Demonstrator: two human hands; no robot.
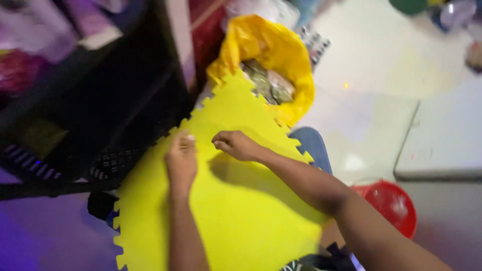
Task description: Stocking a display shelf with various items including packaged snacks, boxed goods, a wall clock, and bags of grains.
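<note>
Yellow interlocking foam mat (236, 211), lying across the lap, long axis running away toward a yellow bag (273, 47). Left hand (181, 160) flat on it, fingers together; right hand (236, 144) just beside, fingertips pinched at the surface, both near the far toothed edge.

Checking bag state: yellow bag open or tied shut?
Open. The yellow bag has its mouth spread wide, contents visible inside.

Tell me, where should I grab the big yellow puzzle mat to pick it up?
Grab the yellow foam mat by its toothed left edge, coming from the left side. That edge looks free of the lap, and the teeth probably give fingers something to pinch.
</note>
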